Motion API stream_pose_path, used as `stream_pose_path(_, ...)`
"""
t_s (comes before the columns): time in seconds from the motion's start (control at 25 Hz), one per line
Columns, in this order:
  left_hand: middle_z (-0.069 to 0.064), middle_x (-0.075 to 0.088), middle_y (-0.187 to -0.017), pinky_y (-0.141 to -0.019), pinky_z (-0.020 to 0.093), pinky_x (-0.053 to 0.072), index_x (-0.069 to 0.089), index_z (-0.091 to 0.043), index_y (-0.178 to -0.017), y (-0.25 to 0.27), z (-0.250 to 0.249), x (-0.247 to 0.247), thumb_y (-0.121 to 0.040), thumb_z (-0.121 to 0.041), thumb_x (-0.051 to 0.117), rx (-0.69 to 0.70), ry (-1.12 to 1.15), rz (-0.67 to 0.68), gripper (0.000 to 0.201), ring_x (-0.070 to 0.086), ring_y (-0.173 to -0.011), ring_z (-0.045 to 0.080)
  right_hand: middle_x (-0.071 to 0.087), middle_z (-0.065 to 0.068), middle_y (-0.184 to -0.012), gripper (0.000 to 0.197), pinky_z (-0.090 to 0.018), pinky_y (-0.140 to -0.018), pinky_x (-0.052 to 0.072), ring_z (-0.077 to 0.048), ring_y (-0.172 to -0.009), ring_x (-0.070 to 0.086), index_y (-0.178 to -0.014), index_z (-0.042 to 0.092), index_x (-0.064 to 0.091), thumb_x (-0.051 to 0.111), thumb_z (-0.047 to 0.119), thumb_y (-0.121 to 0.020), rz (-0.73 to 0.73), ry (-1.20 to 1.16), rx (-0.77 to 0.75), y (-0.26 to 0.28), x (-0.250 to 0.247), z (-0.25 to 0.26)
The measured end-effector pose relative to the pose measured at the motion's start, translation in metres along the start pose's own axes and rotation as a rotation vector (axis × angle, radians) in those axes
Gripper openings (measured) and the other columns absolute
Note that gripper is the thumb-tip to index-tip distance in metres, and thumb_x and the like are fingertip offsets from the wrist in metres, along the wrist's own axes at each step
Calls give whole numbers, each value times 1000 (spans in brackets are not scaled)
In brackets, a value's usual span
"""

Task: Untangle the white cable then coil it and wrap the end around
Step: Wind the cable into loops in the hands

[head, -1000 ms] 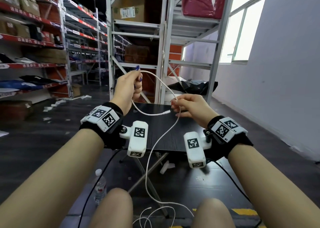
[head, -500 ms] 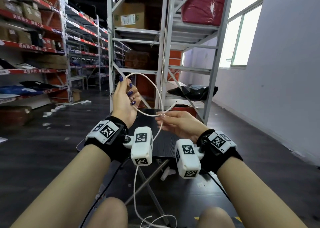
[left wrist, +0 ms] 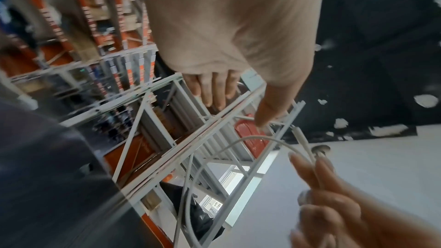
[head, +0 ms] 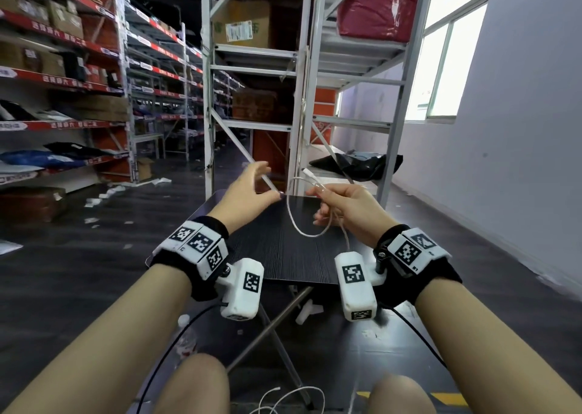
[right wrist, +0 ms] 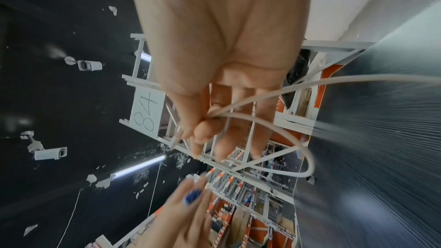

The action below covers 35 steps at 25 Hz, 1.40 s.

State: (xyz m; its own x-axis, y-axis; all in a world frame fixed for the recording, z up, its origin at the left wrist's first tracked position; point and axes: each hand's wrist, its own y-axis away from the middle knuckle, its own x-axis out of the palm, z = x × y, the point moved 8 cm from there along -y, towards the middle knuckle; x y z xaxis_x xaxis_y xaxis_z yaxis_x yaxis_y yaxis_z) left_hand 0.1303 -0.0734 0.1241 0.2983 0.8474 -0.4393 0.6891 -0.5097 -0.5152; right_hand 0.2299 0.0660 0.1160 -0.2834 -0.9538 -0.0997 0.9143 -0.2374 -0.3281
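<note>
Warehouse shelving (head: 255,67) behind dark table (head: 293,250); right hand (head: 349,205) pinches white cable (head: 302,228); left hand (head: 248,193) released.

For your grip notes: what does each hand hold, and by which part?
Right hand pinches the cable near its plug end, a loop hanging below. Left hand holds nothing.

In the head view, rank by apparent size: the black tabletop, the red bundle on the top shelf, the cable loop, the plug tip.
1. black tabletop
2. red bundle, further off, so its true size is unsure
3. loop of the white cable, pinched by the right hand
4. plug tip
</note>
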Motion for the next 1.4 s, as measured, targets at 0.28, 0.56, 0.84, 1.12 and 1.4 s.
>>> stream_pose_path(0.28, -3, 52, -58, -64, 19, 51, 64, -13, -80, -2, -20, 17, -97, -16, 46, 154, 107, 124, 25, 50, -55, 3, 50, 4, -46, 30, -18, -40, 40, -6, -36, 38, -97, 1, 65, 43, 22, -100, -52, -80, 32, 2, -8, 2)
stream_pose_path(0.56, -7, 57, -43, -61, 25, 53, 55, -13, -72, -9, 12, -34, -99, -13, 39, -76, 382, -241, 31, 56, -48, 4, 44, 4, -47, 29, -15, -36, 25, -4, -34, 28, -89, 4, 63, 41, 20, -100, -83, -160, 84, 7, -25, 1)
stream_pose_path(0.84, -7, 66, -57, -74, 31, 55, 57, -11, -90, -6, 41, -45, -96, -11, 41, -218, 363, -378, 16, 63, -72, 15, 41, 6, -45, 24, -15, -37, 21, -4, -35, 26, -92, 7, 59, 42, 22, -100, -74, -153, 61, 8, -27, 8)
stream_pose_path(1.12, 1, 63, -116, -93, 24, 45, 54, -14, -119, 0, -17, 8, -88, 1, 47, 25, 74, 125, 34, 58, -103, 11, 31, 12, -40, 26, -18, -40, 16, -4, -38, 22, -95, 8, 65, 43, 22, -100, -70, 79, 32, 7, -26, 13)
stream_pose_path(1.4, -2, 51, -64, -46, 17, 33, 63, -10, -87, 11, -39, 41, -94, -21, 52, 1, 117, 324, 17, 42, -53, 8, 38, 7, -47, 33, -16, -38, 17, -5, -37, 24, -105, -2, 62, 40, 23, -101, -78, 129, 65, 3, -28, 11)
